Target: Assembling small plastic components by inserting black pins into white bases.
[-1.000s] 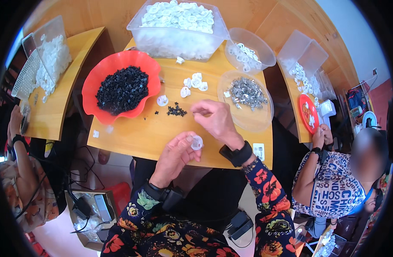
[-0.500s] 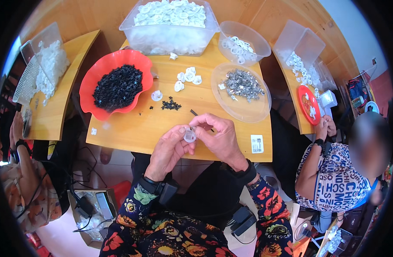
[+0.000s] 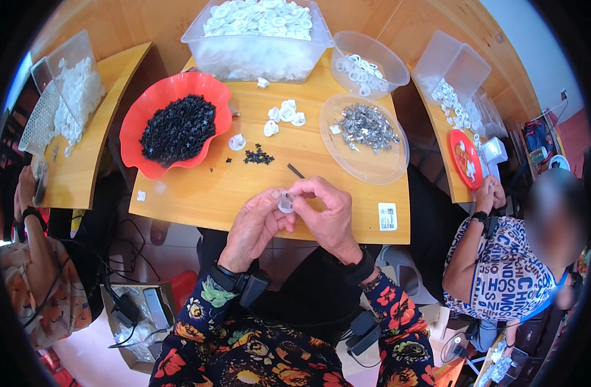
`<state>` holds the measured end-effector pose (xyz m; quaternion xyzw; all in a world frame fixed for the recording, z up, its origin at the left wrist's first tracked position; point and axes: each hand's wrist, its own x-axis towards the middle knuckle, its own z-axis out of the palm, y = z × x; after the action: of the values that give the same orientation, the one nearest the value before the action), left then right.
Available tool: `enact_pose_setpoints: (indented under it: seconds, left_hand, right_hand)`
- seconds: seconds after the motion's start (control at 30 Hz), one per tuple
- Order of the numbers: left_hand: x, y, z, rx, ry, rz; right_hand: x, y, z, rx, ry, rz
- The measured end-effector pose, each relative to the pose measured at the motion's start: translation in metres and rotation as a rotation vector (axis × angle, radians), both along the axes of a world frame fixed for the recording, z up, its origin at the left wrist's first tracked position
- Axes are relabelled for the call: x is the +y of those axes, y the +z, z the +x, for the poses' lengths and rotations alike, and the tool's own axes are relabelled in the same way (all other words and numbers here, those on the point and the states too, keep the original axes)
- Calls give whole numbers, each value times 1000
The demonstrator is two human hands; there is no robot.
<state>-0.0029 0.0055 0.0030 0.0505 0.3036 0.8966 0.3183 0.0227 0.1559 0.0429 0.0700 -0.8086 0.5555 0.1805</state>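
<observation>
Over the near edge of the table, a small round translucent white plastic piece (image 3: 286, 203) with a dark spot on it sits between my two hands. My left hand (image 3: 253, 226) pinches it from the left, thumb and fingers closed. From the right, the thumb and forefinger of my right hand (image 3: 331, 219) close on its rim; whether a smaller part is between them is hidden. Just beyond my right hand lies a thin dark stick (image 3: 295, 171), its near end hidden by the hand. A small pile of black plastic bits (image 3: 259, 156) and several white round pieces (image 3: 287, 111) lie farther off.
A red scalloped bowl (image 3: 131, 126) of black bits stands left, and a clear bin (image 3: 257, 61) of white pieces at the back. Right are a clear bowl (image 3: 344, 61) of white rings and a lid (image 3: 366, 168) with metal bits. People sit at tables on both sides.
My right hand has turned slightly and its fingers have shifted on the plastic piece. The dark stick's near end, visible before beside my right hand, is now covered.
</observation>
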Motion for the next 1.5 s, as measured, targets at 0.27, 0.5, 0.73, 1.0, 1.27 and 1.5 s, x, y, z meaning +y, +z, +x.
enact_pose_setpoints:
  seconds: [0.27, 0.5, 0.73, 1.0, 1.27, 1.5]
  left_hand:
    - [1, 1, 1, 7, 1, -1]
    - [3, 3, 1, 15, 19, -40]
    - [5, 3, 2, 10, 27, -88]
    - [3, 1, 5, 38, 17, -81]
    - [4, -3, 5, 48, 83, -51]
    - [6, 2, 7, 74, 82, -129]
  right_hand:
    - [2, 2, -2, 19, 21, 69]
    - [2, 13, -3, -48, 50, 70]
    - [1, 10, 0, -62, 13, 145]
    - [2, 4, 1, 32, 54, 200]
    - [-2, 5, 2, -28, 5, 145]
    - [2, 9, 4, -165, 44, 37]
